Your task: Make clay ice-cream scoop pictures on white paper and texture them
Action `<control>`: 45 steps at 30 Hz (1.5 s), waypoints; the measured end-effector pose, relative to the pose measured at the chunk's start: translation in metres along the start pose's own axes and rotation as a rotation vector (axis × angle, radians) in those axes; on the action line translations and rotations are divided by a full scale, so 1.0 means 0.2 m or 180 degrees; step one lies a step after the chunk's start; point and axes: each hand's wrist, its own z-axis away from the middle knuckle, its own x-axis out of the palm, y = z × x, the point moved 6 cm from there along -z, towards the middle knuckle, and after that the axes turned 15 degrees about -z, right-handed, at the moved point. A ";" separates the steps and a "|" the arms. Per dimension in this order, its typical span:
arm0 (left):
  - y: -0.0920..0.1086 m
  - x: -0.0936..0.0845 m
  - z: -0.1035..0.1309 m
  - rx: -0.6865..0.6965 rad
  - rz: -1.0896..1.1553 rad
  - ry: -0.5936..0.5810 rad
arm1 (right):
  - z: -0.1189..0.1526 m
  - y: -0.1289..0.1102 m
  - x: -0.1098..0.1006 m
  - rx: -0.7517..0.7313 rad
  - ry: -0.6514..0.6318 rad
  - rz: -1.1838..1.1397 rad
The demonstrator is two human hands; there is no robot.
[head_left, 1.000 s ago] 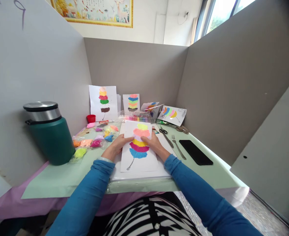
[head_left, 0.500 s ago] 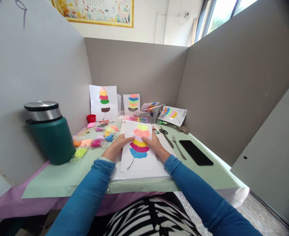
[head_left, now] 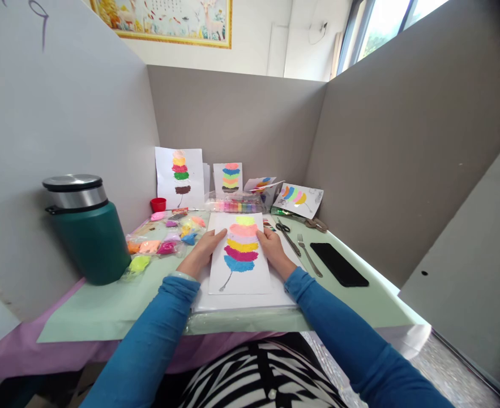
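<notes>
A white sheet (head_left: 260,280) bears a feather-like picture in bands of yellow-green, coral, lilac, yellow, magenta and blue, with a dark stem at its lower left. My left hand (head_left: 203,252) grips its left edge, thumb on the front. The right edge is held by my right hand (head_left: 274,251), its thumb near the coral band. Most other fingers of both hands are hidden behind the sheet. Under it lies more white paper (head_left: 241,303) at the table's front edge.
A green bottle (head_left: 90,238) stands at left beside bagged coloured clay (head_left: 167,247) and a red cup (head_left: 158,204). Scissors (head_left: 282,227), a fork (head_left: 309,255) and a black phone (head_left: 338,263) lie at right. Pictures (head_left: 179,178) lean at the back, before grey partitions.
Both thumbs have moved outward from the coloured bands toward the sheet's edges. The top of the sheet sits slightly lower.
</notes>
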 end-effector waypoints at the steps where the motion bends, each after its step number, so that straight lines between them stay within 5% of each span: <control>1: 0.01 0.01 0.01 -0.0023 -0.0070 -0.0045 | 0.00 0.00 -0.01 -0.0032 0.0081 0.0060; 8: 0.04 0.01 0.03 -0.0025 -0.0198 -0.0021 | -0.02 0.01 -0.06 -0.0125 0.0394 0.0221; 14: 0.07 -0.09 0.03 0.0086 0.0005 0.0765 | -0.05 0.00 -0.16 -0.0379 0.0920 0.0718; 20: 0.10 -0.13 0.03 0.0238 0.0155 0.1082 | -0.09 0.03 -0.29 -0.0329 0.1563 0.1062; 29: 0.10 -0.13 0.02 0.0276 0.0406 0.0995 | -0.09 0.06 -0.21 -0.0069 0.0902 0.1369; 35: 0.10 -0.10 0.03 0.0389 0.0323 0.0717 | -0.04 -0.07 -0.16 -0.0917 0.0856 0.1646; 41: 0.08 -0.11 0.02 0.0224 0.0282 0.0863 | 0.00 -0.05 0.01 -0.0260 -0.0335 0.0549; 45: 0.09 -0.09 0.02 0.0223 0.0351 0.0735 | 0.02 -0.07 0.05 -0.0472 -0.0465 0.0731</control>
